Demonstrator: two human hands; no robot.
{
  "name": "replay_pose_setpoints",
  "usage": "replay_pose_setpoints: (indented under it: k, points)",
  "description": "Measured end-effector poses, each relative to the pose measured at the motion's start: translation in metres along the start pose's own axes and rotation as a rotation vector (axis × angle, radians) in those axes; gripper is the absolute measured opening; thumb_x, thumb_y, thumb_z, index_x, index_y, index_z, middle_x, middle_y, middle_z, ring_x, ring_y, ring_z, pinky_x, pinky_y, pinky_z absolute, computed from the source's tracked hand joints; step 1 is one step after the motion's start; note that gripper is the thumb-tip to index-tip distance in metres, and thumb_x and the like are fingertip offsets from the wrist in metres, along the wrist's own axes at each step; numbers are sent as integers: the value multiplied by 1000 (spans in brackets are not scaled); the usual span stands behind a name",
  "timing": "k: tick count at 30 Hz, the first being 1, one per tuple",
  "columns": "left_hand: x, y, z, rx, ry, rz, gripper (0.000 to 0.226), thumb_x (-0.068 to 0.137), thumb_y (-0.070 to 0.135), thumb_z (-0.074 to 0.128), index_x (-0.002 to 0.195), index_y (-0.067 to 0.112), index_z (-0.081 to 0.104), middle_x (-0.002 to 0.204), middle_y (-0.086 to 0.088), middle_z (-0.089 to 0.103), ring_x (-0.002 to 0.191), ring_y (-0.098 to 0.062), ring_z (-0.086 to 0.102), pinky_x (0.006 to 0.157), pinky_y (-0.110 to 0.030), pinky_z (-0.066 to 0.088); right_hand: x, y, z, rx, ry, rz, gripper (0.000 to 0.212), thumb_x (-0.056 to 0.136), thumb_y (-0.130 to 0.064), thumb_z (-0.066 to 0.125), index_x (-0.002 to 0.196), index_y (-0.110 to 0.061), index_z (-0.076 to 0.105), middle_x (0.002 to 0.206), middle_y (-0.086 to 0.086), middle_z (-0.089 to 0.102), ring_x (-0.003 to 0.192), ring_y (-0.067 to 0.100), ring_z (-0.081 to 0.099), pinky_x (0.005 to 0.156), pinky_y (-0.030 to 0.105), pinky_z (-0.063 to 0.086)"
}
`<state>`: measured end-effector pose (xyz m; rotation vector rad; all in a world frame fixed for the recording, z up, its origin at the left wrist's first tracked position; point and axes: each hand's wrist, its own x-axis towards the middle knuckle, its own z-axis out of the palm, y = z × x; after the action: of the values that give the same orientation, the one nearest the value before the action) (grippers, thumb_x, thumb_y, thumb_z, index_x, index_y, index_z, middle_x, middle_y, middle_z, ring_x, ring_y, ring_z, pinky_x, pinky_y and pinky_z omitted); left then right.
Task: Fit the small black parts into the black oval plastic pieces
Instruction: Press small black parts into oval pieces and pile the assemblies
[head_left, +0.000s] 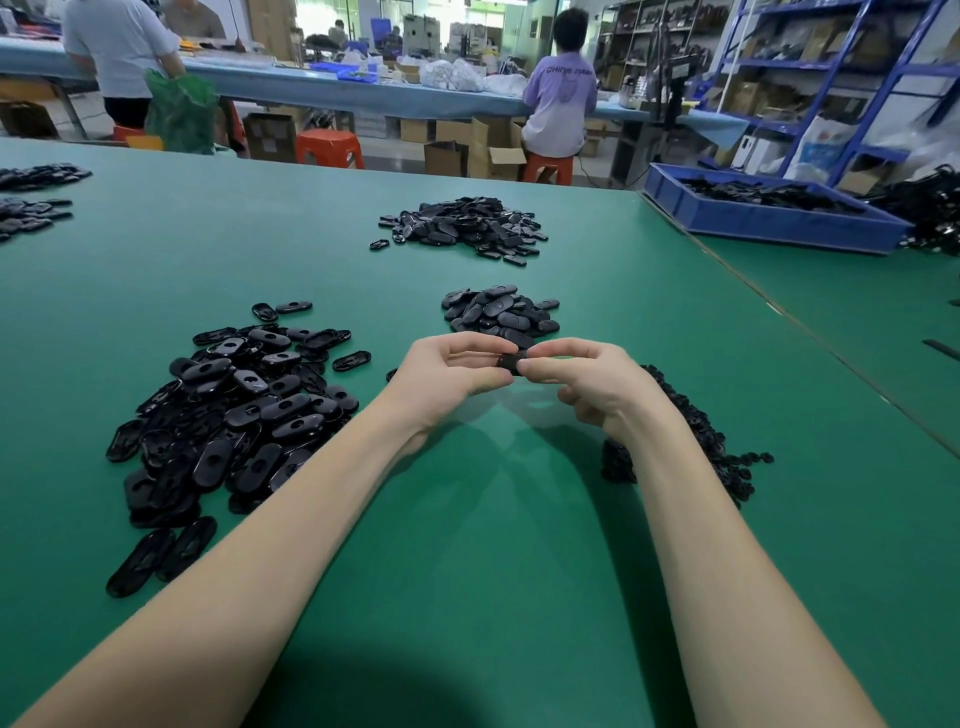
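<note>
**Above the green table, one oval held for fitting**

Above the green work table (467, 545), a black oval plastic piece (511, 361) was pinched between both hands, clear of the surface so it could be turned. The left hand (447, 374) was closed on one end; the right hand (587, 379) was clamped on the other, probably pressing an unseen insert home. Unfitted ovals (234, 410) were heaped left of the held piece, small black parts (696, 436) right, likely finished ones (501, 312) just behind, all within reach.
</note>
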<state>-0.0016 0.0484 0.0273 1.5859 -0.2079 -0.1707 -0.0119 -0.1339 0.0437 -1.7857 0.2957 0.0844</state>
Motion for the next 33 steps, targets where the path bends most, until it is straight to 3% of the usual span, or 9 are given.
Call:
replay_pose_setpoints:
  k: [5, 8, 11, 19, 24, 27, 33]
  points:
    - [1, 2, -5, -186, -51, -138, 25, 83, -11, 68, 93, 11, 74, 85, -10, 75, 81, -15, 71, 83, -20, 57, 0, 2, 0, -56, -69, -33, 19, 69, -35, 92, 82, -27, 82, 69, -8, 65, 52, 8, 41, 42, 18, 25]
    - [1, -1, -5, -138, 3, -164, 21, 83, -7, 70, 92, 12, 72, 87, -15, 73, 84, -21, 68, 96, -31, 55, 2, 0, 4, -109, -68, -76, 13, 71, -33, 90, 80, -27, 82, 65, -9, 65, 53, 8, 43, 43, 18, 27]
    - [1, -1, -3, -79, 18, -151, 21, 83, -7, 70, 89, 13, 71, 88, -15, 73, 84, -21, 65, 100, -34, 52, 3, -1, 5, -145, -52, -91, 10, 73, -29, 88, 80, -25, 82, 64, -6, 61, 53, 9, 43, 44, 18, 27]
    - [0, -2, 1, -8, 64, -113, 14, 84, -3, 74, 90, 9, 70, 84, -14, 73, 77, -20, 65, 80, -23, 55, 4, 1, 12, -219, 5, -166, 10, 74, -18, 82, 68, -21, 75, 49, -17, 54, 39, -2, 42, 38, 8, 27]
    - [2, 0, -3, -33, 45, -101, 15, 83, -4, 74, 90, 10, 72, 86, -13, 75, 78, -18, 68, 87, -26, 57, 4, 5, 16, -110, -26, -211, 18, 78, -11, 79, 67, -20, 69, 49, -21, 57, 42, -9, 49, 40, 4, 31]
    - [3, -1, -6, -83, 9, -95, 15, 84, -5, 74, 91, 8, 72, 84, -11, 76, 74, -14, 71, 80, -20, 59, 2, 6, 15, -65, -44, -201, 17, 79, -11, 79, 68, -19, 69, 52, -20, 59, 44, -9, 49, 41, 4, 32]
    - [4, -2, -4, -101, 32, -95, 16, 83, -6, 73, 91, 8, 72, 86, -12, 76, 77, -17, 72, 86, -24, 59, 0, 5, 15, -58, -35, -192, 16, 80, -10, 79, 70, -17, 68, 49, -20, 57, 42, -9, 48, 41, 4, 31]
